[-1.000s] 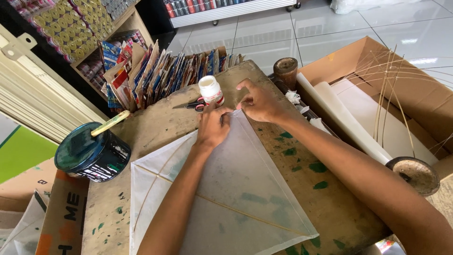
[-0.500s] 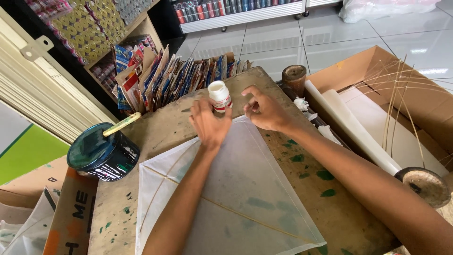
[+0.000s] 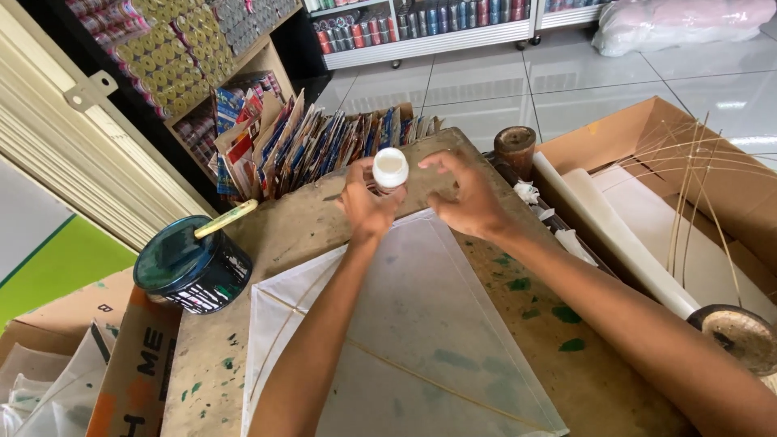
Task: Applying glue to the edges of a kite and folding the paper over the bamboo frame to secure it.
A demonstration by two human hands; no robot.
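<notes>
Worktable (image 3: 324, 235) of worn, paint-flecked wood fills the view, with a translucent white kite (image 3: 421, 340) lying flat on it — thin sticks crossing under the paper. Cardboard box (image 3: 647, 146) with paper rolls and bamboo slivers sits just to the right; a dark paint can (image 3: 190, 271) with a stick across its rim stands at the left edge. Left hand (image 3: 366, 204) is closed around a small white-capped bottle (image 3: 389, 170), held upright just above the kite's top corner. Right hand (image 3: 465, 198) hovers beside it, fingers spread and holding nothing, near the cap. Judged step: bottle in hand, cap still on; opening it would call for the right fingers to pinch and twist the cap while the left steadies the body. Against the frame half a second earlier: the bottle stood on the table beyond the fingers — now it is gripped and lifted.
</notes>
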